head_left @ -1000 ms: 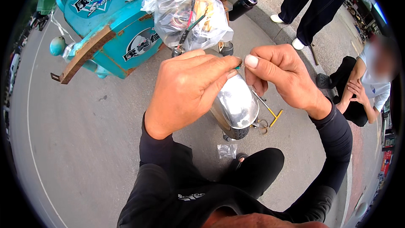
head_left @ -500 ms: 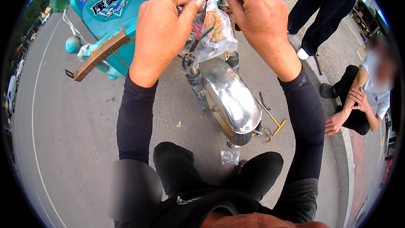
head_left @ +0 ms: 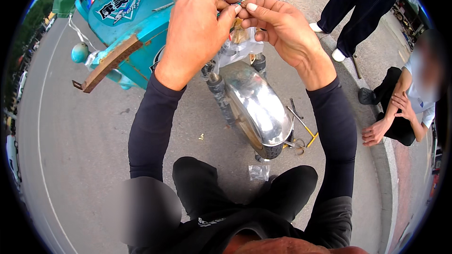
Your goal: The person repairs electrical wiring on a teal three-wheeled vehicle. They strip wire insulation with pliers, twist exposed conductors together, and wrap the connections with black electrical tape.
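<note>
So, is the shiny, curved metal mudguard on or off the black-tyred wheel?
On: the mudguard curves over the wheel, which shows beneath its edge.

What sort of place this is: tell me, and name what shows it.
Most likely an outdoor roadside: grey asphalt spreads across the ground, a pale kerb runs along the right, and a shiny metal mudguard covers a vehicle's wheel.

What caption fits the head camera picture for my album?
Left hand and right hand pinching a thin wire above a shiny mudguard out on the street.
</note>
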Motion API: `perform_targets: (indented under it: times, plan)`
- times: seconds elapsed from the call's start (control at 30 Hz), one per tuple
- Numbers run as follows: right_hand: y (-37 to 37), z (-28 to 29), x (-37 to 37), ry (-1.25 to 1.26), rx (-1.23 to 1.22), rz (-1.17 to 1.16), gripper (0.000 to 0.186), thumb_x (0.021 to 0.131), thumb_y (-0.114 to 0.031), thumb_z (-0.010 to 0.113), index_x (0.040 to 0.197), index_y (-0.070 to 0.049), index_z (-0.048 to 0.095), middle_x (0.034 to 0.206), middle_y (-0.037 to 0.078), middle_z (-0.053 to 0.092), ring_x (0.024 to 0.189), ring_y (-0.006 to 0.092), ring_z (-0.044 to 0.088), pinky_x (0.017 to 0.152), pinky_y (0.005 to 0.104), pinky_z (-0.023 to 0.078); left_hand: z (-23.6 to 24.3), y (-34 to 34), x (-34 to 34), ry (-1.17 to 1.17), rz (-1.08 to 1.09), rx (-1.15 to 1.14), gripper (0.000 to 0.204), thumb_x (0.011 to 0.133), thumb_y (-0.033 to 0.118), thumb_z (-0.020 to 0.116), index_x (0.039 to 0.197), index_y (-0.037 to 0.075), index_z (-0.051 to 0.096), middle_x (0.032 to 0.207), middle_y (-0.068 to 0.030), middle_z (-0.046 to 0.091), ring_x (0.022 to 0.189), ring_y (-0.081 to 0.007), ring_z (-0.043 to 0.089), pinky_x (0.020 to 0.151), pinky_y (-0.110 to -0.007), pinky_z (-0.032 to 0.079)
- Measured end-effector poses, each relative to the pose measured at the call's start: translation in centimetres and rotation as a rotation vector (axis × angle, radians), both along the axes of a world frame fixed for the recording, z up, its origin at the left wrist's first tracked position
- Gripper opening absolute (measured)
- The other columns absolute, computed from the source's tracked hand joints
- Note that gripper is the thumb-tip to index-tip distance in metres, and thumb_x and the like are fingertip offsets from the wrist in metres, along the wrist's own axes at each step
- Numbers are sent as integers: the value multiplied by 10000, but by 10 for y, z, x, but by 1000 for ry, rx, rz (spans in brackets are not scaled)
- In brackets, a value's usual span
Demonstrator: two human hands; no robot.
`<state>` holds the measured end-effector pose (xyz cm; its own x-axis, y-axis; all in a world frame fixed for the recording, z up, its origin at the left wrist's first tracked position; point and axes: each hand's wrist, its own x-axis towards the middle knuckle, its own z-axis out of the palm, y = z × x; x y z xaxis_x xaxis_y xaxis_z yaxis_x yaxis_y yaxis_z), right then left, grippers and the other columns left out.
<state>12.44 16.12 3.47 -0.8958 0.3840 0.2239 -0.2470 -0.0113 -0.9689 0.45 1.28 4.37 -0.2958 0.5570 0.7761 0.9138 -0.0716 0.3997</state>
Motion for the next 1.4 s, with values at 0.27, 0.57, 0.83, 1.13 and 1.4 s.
perform_targets:
  times: [0.27,0.57,0.83,1.13,1.4]
  plan:
    - [-4,-14,-7,64,-113,16,237,982,-224,673,1115,-28,675,940,11,717,827,62,661,654,211,490,-9,-1,5,-64,13,11,158,893,130,707,963,-12,699,812,-152,750,726,-242,745,640,-324,559]
    - [-11,-18,-8,129,-84,-59,212,963,-190,691,1073,-9,703,898,20,722,793,74,662,639,222,501,-7,-2,4,-110,33,-43,210,906,174,712,976,-24,702,810,-146,757,708,-177,732,632,-292,546]
    - [-18,-19,-11,191,-30,-169,271,937,-172,710,1100,44,699,905,72,730,760,105,679,616,232,516,-7,-1,6,-140,28,-12,165,880,144,702,934,-11,721,776,-141,749,670,-246,738,616,-337,562]
    - [-26,-17,-17,155,-14,-238,239,961,-182,666,992,53,691,795,74,703,624,91,624,512,225,434,-12,-2,3,-125,18,-33,256,931,183,683,1050,-44,702,819,-119,757,690,-89,667,620,-253,511]
    - [-12,-3,-12,-30,-262,53,167,984,-140,625,960,23,654,841,64,678,602,89,618,441,209,360,-22,-3,-15,-387,-177,-97,319,1008,226,570,1214,21,701,807,-16,672,645,-78,567,587,-246,459]
